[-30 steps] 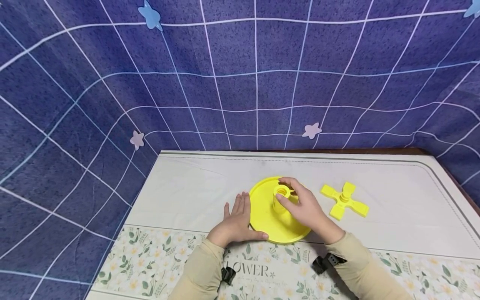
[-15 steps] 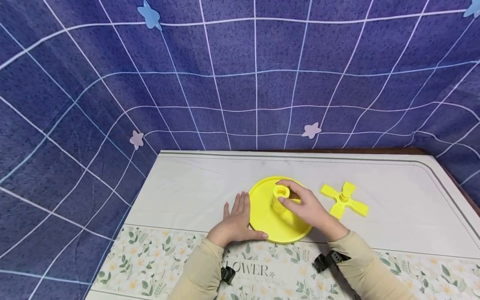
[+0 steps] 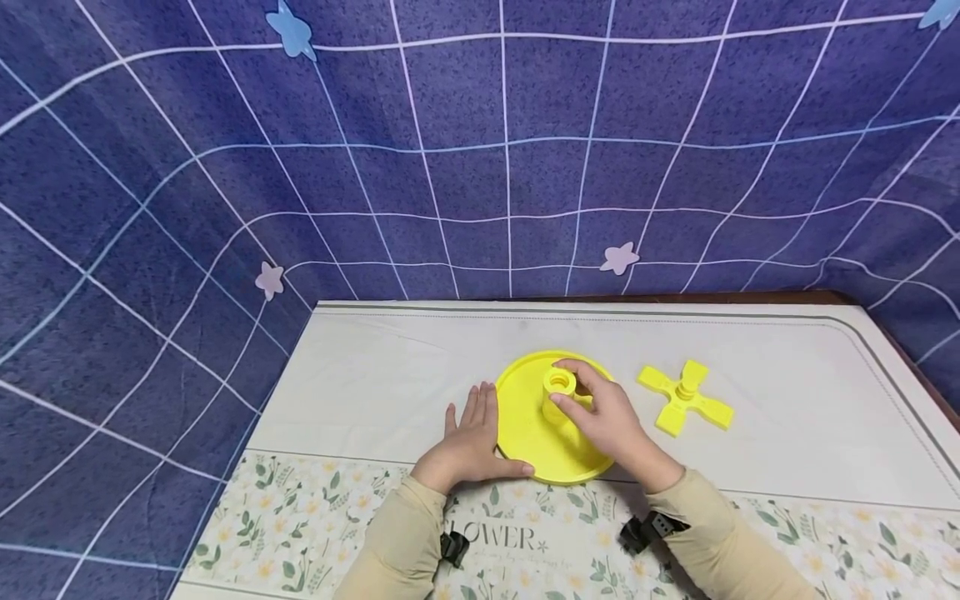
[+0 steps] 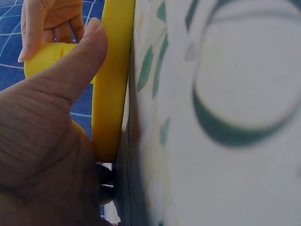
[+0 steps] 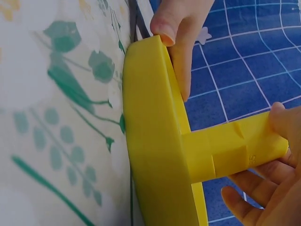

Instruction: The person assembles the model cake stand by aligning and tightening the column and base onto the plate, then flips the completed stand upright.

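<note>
A round yellow tray (image 3: 517, 442) with a raised rim lies on the table. From its middle rises a hollow yellow post (image 3: 553, 406), with ridges visible inside its top opening. My right hand (image 3: 611, 421) holds the post near the top, thumb in front and fingers behind. In the right wrist view the post (image 5: 225, 148) meets the tray. My left hand (image 3: 467, 450) rests along the tray's left side with straight fingers, its thumb against the near rim. A yellow four-armed cross piece (image 3: 684, 393), with a threaded stub at its centre, lies right of the tray.
The table wears a white cover (image 3: 382, 375) with a flower-printed strip (image 3: 315, 517) along the front. Behind and to the left hangs a blue grid-patterned cloth (image 3: 465, 183) with star shapes. A black strap mount sits at each wrist.
My right thumb and fingers have shifted slightly back and forth around the post's top. The left hand stays against the tray. The whole head view has slid a little left.
</note>
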Action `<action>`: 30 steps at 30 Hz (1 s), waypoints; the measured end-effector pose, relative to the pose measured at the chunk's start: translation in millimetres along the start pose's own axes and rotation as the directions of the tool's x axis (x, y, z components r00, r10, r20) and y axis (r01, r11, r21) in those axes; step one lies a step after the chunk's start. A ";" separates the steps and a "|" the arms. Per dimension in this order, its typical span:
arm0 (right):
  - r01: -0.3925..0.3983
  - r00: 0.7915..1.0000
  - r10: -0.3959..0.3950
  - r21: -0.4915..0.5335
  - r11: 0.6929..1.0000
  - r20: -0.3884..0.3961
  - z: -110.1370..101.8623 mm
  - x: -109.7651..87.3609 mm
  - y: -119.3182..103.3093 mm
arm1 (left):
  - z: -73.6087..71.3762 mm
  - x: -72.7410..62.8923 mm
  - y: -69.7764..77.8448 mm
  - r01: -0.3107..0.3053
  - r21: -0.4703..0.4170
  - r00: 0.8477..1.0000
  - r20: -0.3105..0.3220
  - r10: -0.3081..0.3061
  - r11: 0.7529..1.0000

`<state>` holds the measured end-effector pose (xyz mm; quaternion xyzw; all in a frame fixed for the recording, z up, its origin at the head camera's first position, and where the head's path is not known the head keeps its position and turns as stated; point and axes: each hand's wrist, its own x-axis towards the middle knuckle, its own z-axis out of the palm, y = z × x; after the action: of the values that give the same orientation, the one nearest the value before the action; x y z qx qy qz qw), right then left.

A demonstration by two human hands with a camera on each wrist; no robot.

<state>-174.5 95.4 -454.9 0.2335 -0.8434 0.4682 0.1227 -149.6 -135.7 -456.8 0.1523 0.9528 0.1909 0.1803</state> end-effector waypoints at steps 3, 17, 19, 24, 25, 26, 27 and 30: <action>-0.003 1.000 0.002 -0.021 1.000 -0.019 0.8 -0.9 -2.9 | 0.6 0.3 -0.6 -0.003 -0.001 1.000 -0.002 0.003 1.000; -0.073 0.994 0.064 -0.099 0.992 -0.094 9.3 -6.2 -9.6 | -0.5 -0.4 2.2 0.009 0.027 1.000 0.011 -0.009 1.000; -0.073 0.993 0.061 -0.114 0.991 -0.104 10.2 -6.8 -9.8 | -0.7 -0.3 2.8 0.010 0.028 1.000 0.014 -0.010 1.000; -0.059 0.993 0.045 -0.133 0.989 -0.107 11.7 -7.8 -10.6 | -2.6 -1.0 4.3 0.013 0.021 1.000 0.004 -0.013 1.000; -0.057 0.994 0.044 -0.128 0.990 -0.101 11.2 -7.6 -10.6 | -3.0 -1.3 4.7 0.017 0.027 1.000 0.005 -0.017 0.999; -0.055 0.995 0.044 -0.121 0.991 -0.094 10.3 -7.2 -10.4 | -2.7 -1.2 4.5 0.019 0.033 1.000 0.006 -0.020 0.999; -0.056 0.995 0.048 -0.103 0.993 -0.083 8.8 -6.5 -10.2 | -2.6 -1.2 4.6 0.021 0.039 1.000 0.007 -0.021 0.999; -0.064 0.998 0.063 -0.045 0.997 -0.030 1.9 -4.4 -8.3 | -1.3 -0.8 4.2 0.022 0.034 1.000 0.008 -0.022 0.999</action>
<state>-166.5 91.3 -451.8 0.1970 -0.8591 0.4556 0.1250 -148.5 -132.7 -453.7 0.1456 0.9568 0.1720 0.1838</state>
